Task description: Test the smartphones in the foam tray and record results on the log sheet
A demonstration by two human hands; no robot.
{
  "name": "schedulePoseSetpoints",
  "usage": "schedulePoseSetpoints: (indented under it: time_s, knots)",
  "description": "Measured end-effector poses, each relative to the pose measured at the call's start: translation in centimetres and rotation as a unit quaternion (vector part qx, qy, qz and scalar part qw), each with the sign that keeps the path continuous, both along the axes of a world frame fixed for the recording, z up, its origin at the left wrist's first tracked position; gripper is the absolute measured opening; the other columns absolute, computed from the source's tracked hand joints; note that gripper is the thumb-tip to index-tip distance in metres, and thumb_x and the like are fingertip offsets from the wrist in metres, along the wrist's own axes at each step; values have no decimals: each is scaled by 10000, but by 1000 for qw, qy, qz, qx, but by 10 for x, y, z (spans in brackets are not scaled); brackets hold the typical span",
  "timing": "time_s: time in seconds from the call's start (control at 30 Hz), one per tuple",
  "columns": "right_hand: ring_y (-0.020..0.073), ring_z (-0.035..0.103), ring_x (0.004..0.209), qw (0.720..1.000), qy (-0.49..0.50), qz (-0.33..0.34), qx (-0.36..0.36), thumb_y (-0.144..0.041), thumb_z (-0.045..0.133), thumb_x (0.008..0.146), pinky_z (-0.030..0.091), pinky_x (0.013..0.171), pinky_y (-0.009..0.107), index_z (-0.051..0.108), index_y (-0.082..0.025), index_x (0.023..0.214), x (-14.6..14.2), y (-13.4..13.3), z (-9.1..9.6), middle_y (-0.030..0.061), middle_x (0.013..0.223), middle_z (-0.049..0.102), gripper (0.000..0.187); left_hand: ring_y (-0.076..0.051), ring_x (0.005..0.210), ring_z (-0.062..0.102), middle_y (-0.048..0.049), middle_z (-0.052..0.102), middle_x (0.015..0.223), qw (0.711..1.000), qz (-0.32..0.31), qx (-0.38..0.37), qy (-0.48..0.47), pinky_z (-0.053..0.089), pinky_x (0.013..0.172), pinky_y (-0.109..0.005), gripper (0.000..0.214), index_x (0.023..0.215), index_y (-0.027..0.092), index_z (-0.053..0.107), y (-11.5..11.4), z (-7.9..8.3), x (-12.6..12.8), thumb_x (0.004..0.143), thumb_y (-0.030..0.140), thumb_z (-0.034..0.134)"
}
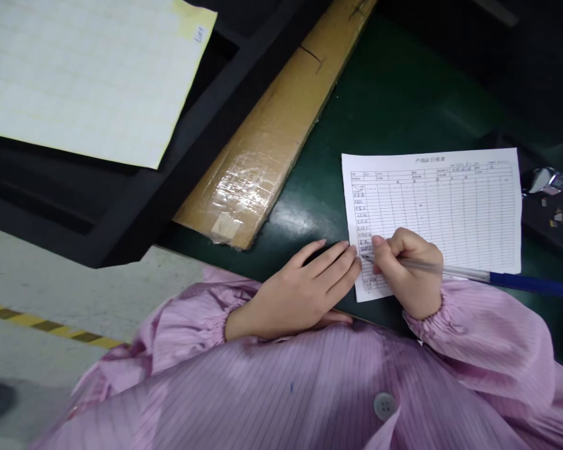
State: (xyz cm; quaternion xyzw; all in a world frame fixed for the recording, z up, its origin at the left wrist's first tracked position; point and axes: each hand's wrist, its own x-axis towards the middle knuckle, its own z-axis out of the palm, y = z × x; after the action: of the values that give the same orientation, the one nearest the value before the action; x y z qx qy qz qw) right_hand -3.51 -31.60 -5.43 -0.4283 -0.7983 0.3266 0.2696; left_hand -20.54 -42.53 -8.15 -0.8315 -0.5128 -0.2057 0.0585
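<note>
A printed form (469, 231) with a grid of rows lies on the green table top (403, 94), and handwriting fills part of its left column. My right hand (410, 269) rests on the sheet's lower part, fingers closed around a pen (464, 272) with a clear barrel and a blue cap on its back end. The pen's tip is at the left column, near the lowest handwritten entry. Just left of the form, my left hand (304, 284) lies flat with fingers stretched out, fingertips at the paper's left edge.
A long tape-wrapped cardboard piece (263, 150) lies diagonally left of the form. Beyond it stands a black frame (169, 169) with a yellow-edged paper sheet (89, 75) on it. A shiny metal part (547, 181) sits at the right. Yellow-and-black tape (51, 325) marks the floor.
</note>
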Motion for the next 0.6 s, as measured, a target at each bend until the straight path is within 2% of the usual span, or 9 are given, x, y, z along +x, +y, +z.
schedulePoseSetpoints:
  time_s: [0.3,0.6]
  knots:
    - [81,422,413,1000,-11,18,8,-244,628,904,309,419,232,370,-212,561,-1,0,2,-58,459,488,430,-259,1308,535,-125,635,1363,1000,0,7,-3,423,1089,-435,703,1337,66,563,0,-2,0,978,644,385]
    - [94,405,414,1000,-6,-20,9,-251,640,885,300,418,254,384,-221,544,2,1,3,-52,452,465,427,-256,1307,539,-124,633,1365,1000,0,-4,-4,427,1098,-427,694,1330,87,580,0,0,0,973,649,383]
